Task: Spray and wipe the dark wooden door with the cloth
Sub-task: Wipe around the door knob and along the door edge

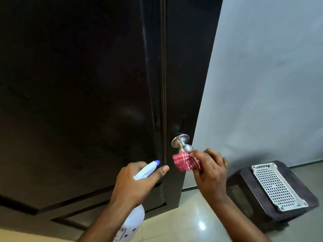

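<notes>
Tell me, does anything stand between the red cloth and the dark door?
Only the metal knob: it juts from the door just above the cloth in the right hand. Nothing else visible is between.

Pale grey wall [271, 67], glossy tiled floor [201, 215], dark stool [244, 186] bearing white perforated tray [277, 186].

Dim, soft wide-angle view; glare spot on floor tile [201, 225], blurred edges.

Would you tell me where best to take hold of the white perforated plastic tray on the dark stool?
Likely across its narrow width, coming from above: the white perforated plastic tray lies flat on the dark stool, both long edges exposed.
</notes>
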